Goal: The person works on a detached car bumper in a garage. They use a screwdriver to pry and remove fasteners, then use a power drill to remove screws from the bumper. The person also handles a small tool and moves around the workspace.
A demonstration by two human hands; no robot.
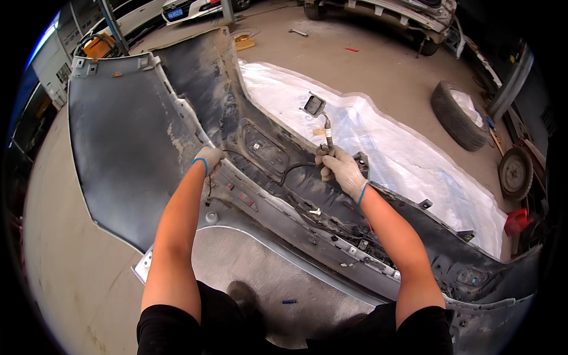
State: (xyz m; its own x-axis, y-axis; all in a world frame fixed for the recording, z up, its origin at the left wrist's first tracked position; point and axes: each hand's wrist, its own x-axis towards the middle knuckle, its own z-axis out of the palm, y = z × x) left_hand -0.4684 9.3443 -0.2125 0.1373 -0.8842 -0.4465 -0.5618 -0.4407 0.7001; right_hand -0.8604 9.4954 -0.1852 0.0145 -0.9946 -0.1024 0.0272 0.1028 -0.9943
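Observation:
A car bumper cover (118, 136), dark on its inner face, lies across the middle with its inside up. My right hand (343, 169), in a pale work glove, is closed round a wiring harness (329, 136) above the bumper. A square dark connector (315, 105) tops the harness, standing up from the fist. From there a black cable bends down toward the bumper. My left hand (209, 158), gloved too, is closed at the bumper's inner ridge. A thin black wire shows on both sides of its fingers, which are partly hidden.
Beyond the bumper a white woven sheet (378, 142) covers the floor. A tyre (458, 115) and a wheel (515, 173) are at the right. A wrench (299, 32) lies farther off, near parked cars. By my feet is a blue-handled screwdriver (290, 302). A steel post (113, 26) stands far left.

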